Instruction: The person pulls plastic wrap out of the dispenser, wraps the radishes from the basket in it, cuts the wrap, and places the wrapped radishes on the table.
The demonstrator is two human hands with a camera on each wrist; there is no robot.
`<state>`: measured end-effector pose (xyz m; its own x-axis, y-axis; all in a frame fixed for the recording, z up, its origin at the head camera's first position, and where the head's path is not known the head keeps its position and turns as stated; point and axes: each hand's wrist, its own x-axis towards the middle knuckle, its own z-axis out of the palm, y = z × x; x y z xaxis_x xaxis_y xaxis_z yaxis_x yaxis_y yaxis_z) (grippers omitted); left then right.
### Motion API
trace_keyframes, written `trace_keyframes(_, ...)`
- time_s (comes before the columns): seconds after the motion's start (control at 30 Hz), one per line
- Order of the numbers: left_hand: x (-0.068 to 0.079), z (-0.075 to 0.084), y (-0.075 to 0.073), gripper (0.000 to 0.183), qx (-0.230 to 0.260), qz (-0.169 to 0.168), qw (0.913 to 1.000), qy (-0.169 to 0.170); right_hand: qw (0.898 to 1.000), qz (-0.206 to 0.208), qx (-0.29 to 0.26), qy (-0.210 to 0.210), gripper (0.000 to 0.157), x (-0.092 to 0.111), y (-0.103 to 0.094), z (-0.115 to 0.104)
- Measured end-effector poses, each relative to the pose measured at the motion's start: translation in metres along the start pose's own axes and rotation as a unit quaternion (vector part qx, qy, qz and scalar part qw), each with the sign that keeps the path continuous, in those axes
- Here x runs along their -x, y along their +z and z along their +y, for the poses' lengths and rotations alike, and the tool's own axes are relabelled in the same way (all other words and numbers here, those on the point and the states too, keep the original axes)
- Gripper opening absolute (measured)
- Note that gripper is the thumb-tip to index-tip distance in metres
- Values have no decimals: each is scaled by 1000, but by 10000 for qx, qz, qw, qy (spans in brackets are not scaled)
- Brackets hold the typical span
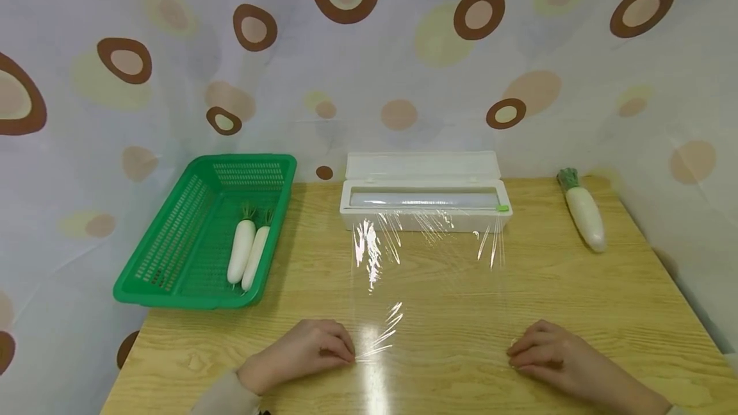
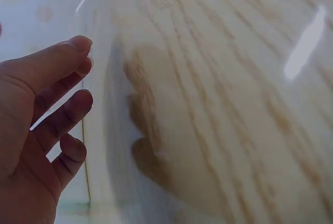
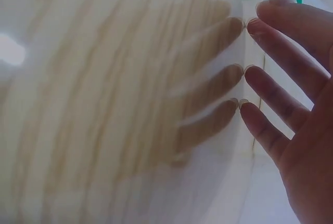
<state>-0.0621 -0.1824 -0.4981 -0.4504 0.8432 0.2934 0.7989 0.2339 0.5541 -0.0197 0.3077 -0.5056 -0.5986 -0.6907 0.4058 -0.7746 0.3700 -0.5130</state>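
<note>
Left hand point(image 1: 311, 348): thumb and fingers pinch the near left corner of the film; whether it touches the table point(image 1: 323, 261), I cannot tell.
Right hand point(image 1: 562, 360): pinches the near right corner in the same way.
Film point(image 1: 429, 293): clear, spread over the table between box and person; its free edge points to the person, its length runs from box to hands.
Done, as I judge: a sheet is drawn out and held flat.
Left to do, as I judge: it is not yet cut, and no radish lies on it.
Two radishes point(image 1: 241, 252): inside the green basket point(image 1: 173, 235), leaves pointing away, long axes near to far.
Single radish point(image 1: 586, 219): far right, tip toward the person and slightly rightward; maybe wrapped, I cannot tell.
White box point(image 1: 415, 183): at the back, lid raised; its roll point(image 1: 423, 200) lies left to right.
</note>
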Motion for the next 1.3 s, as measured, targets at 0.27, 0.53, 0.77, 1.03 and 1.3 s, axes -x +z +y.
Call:
trace_keyframes(0.27, 3, -3, 4, 7, -396, -15, 9992, -6, 9985, -263, 266, 389, 40, -3, -3, -13)
trace_keyframes(0.53, 3, -3, 5, 6, -203, -162, 9994, -235, 9942, -389, 167, 986, 36, -3, -5, -15)
trace_keyframes(0.77, 3, -4, 6, 10, -195, -185, 9993, -266, 9926, -93, 240, 1190, 28, -8, 1, -10)
trace_keyframes(1.03, 3, -6, 5, 13, -174, -216, 9974, -667, 9912, -209, 244, 1283, 52, -13, 10, -7)
trace_keyframes(1.3, 2, -8, 8, 12, -75, -215, 9973, -693, 9874, -649, 349, 1398, 58, -9, 9, -7)
